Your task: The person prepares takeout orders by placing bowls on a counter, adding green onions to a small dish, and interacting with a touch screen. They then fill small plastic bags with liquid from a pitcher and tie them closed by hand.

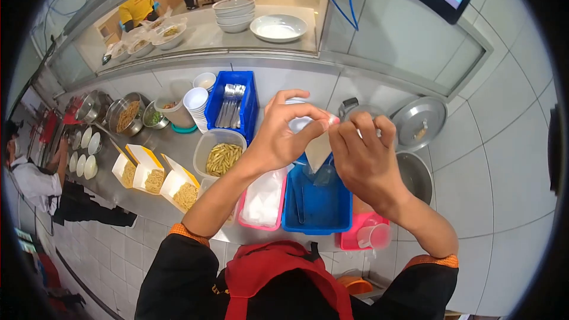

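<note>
A small clear plastic bag [318, 153] with pale contents hangs between my hands, above the blue tray [317, 229]. My left hand [289, 127] pinches its top between thumb and index finger, with the other fingers raised. My right hand [366, 157] has its fingers curled at the bag's top right; its fingertips are partly hidden. Tongs [299, 198] lie in the blue tray. Left of it is a pink-rimmed tray [262, 224] of white plastic bags. A tub of green pickled peppers [223, 159] stands beyond my left forearm.
Three open boxes of noodles [155, 181] stand at the left. Behind are a blue cutlery bin [236, 106], stacked cups [196, 104] and metal bowls [125, 112]. A pink basket [355, 238] and steel pot [416, 178] are at the right. Another person [41, 184] works far left.
</note>
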Demonstrator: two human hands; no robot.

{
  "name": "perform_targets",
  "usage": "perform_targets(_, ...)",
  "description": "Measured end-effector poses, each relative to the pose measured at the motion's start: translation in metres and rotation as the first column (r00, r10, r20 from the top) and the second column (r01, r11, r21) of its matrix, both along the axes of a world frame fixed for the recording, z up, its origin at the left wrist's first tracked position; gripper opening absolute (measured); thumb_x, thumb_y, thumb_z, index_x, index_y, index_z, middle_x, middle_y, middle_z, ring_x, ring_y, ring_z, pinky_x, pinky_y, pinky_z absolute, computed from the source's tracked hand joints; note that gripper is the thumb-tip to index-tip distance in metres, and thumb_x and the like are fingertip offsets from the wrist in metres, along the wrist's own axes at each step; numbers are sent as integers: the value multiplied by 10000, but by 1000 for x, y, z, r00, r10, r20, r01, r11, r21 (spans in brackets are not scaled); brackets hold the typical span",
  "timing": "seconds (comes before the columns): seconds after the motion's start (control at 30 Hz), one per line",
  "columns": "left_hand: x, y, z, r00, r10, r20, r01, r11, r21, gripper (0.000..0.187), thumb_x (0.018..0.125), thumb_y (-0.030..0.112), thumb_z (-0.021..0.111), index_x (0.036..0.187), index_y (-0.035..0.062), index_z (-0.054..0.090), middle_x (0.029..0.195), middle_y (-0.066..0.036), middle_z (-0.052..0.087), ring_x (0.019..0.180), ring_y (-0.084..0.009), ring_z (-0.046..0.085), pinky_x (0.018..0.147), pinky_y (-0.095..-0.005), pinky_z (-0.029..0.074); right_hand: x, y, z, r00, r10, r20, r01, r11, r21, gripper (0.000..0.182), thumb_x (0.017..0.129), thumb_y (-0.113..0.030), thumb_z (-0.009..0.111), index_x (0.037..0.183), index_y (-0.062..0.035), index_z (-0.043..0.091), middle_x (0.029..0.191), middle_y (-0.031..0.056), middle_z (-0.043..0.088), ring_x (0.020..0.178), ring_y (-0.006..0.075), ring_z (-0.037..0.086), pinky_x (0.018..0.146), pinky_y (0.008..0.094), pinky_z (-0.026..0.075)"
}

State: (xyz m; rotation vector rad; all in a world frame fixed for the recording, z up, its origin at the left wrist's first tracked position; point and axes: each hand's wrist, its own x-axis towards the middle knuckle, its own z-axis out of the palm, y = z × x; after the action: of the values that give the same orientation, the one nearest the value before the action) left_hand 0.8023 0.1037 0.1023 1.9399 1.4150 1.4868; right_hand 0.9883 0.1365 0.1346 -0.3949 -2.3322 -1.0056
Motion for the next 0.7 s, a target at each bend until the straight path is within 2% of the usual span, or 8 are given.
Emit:
perform_targets(0.07,-8,1,9,997,-45,59,46,999,-17,213,854,295,651,965,138,743,1021,-52,702,1152,-265,477,1036,-443,300,1,5,16,995,98,5,-98,995,-20,170,656,-88,626,816,-32,623,796,54,498,935,220,519,823,377,407)
perform_targets(0.13,-19,-2,30,977,-214,-16,211,971,-109,163,858,161,644,947,50,722,1033,-39,693,1136,-251,456,1010,-377,357,-1,11,27,954,297,-32,-299,953,-53,209,641,-86,628,829,4,621,803,66,523,923,227,534,764,369,448)
perform_targets(0.17,-23,-5,40,962,-263,-77,254,961,-110,153,851,166,657,931,55,724,1009,-12,699,1069,-228,438,987,-368,350,-2,12,34,926,376,-37,-376,927,-5,257,601,-64,660,840,23,631,799,70,554,861,245,553,684,348,467)
perform_targets(0.27,-29,-17,68,927,-288,-241,282,958,-59,129,837,154,677,915,65,729,976,17,703,1023,-203,396,971,-358,324,-4,14,42,834,526,-163,-542,837,-73,295,560,-23,688,850,13,649,816,73,597,789,255,550,642,333,467)
perform_targets(0.47,-29,-27,50,939,-342,41,344,938,-37,92,759,97,758,836,66,720,907,29,695,973,-182,370,896,-334,314,-21,15,27,678,562,-474,-714,658,-240,358,512,70,728,858,0,665,882,84,641,758,262,539,613,334,460)
perform_targets(0.53,-31,-29,31,936,-341,87,342,940,8,117,766,159,758,868,110,730,952,-12,602,1044,-192,395,936,-366,286,-26,9,18,661,564,-495,-736,616,-280,368,514,97,736,855,-11,649,876,89,642,752,271,548,620,334,466)
perform_targets(0.6,-30,-30,9,980,-190,55,186,980,69,126,758,190,769,864,135,728,1024,-26,501,1067,-213,409,963,-377,269,-31,6,3,687,501,-526,-721,560,-409,343,548,102,734,848,-22,622,850,95,633,744,275,558,622,343,468)
perform_targets(0.7,-29,-38,-14,974,-203,99,201,979,31,192,736,266,791,882,160,726,1089,-45,399,1093,-245,390,984,-399,245,-31,3,-14,714,460,-528,-700,485,-525,232,659,88,706,826,-29,594,796,101,601,723,275,557,622,335,462)
